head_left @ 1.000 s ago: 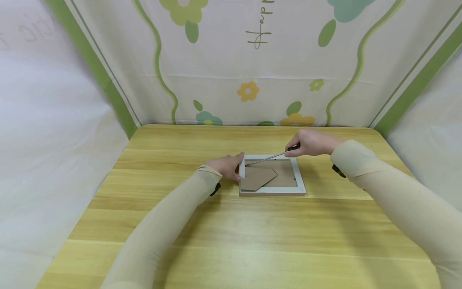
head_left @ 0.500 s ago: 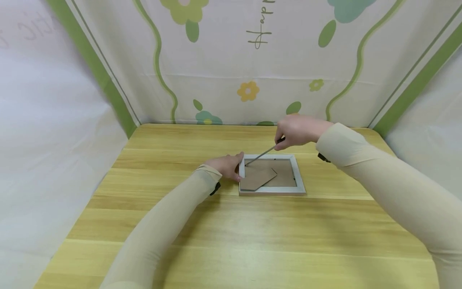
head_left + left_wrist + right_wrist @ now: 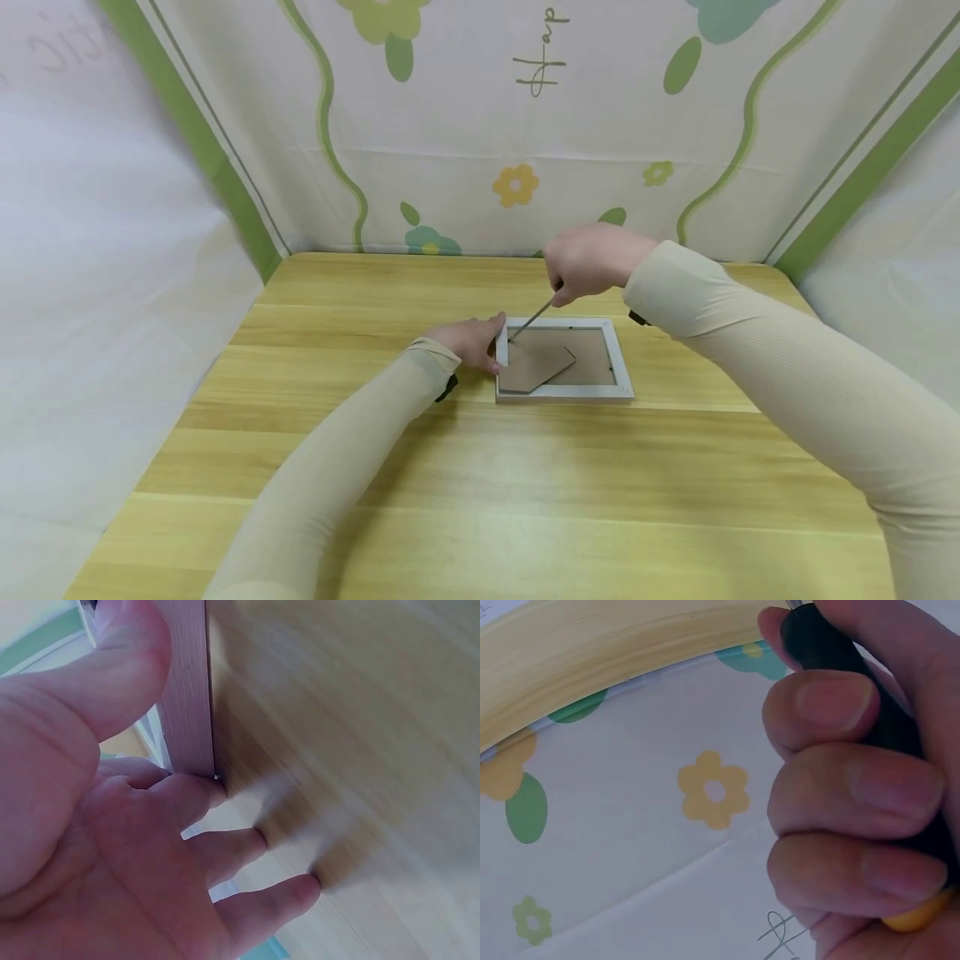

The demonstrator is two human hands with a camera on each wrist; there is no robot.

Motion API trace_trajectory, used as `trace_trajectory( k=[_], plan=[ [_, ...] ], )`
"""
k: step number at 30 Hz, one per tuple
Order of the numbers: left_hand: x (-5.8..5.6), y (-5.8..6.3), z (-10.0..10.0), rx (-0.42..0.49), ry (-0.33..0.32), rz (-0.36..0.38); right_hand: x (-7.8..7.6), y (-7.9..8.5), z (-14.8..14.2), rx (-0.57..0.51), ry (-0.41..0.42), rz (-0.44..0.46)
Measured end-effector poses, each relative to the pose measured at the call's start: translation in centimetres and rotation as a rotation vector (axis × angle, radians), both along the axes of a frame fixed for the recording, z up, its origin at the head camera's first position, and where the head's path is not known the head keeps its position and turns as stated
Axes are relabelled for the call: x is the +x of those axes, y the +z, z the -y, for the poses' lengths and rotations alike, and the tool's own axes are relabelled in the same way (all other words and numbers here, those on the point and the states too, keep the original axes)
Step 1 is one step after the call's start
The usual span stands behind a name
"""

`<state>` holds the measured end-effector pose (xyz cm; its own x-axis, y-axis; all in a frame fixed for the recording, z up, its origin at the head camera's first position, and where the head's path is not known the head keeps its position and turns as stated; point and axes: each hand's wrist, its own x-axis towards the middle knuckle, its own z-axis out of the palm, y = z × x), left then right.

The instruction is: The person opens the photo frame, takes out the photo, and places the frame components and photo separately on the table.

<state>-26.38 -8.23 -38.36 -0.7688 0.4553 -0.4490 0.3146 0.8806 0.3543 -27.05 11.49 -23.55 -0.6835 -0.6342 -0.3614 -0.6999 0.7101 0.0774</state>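
Overall, a bench (image 3: 510, 483) of light, striped wood grain carries a rectangular frame (image 3: 577, 391), lying flat and back upward on the far half, its long axis running left to right. White borders enclose a matte brown backing board (image 3: 592, 344); across it lies a brown stand flap (image 3: 528, 372), its narrow end to the right. The left hand (image 3: 467, 343) rests against the frame's left edge, fingers apart; only the left wrist view shows three fingertips (image 3: 304, 889) down at the bench. The right hand (image 3: 592, 258) has its grip clamped round a slim tool (image 3: 532, 321), its metal shaft slanting down leftward and toward the person, tip at the frame's left inner edge. The right wrist view adds its dark handle (image 3: 825, 641) and yellow end (image 3: 919, 911).
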Motion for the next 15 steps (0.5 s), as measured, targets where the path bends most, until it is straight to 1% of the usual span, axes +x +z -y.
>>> trace_trajectory(
  k=[3,6,10,15],
  plan=[
    [0.0,-0.1,0.0,-0.002,-0.001,-0.001,0.0,-0.2,-0.5,-0.003,-0.015,0.01],
    [0.1,-0.1,0.1,0.0,-0.003,0.003,-0.3,-1.1,-2.1,-0.049,-0.024,0.036],
    [0.2,-0.1,0.1,-0.002,-0.002,0.005,-0.8,-3.1,-5.4,-0.175,-0.041,0.088],
    [0.2,0.0,0.1,0.0,0.001,0.001,-1.0,-6.2,-8.9,-0.344,-0.117,0.192]
  ],
)
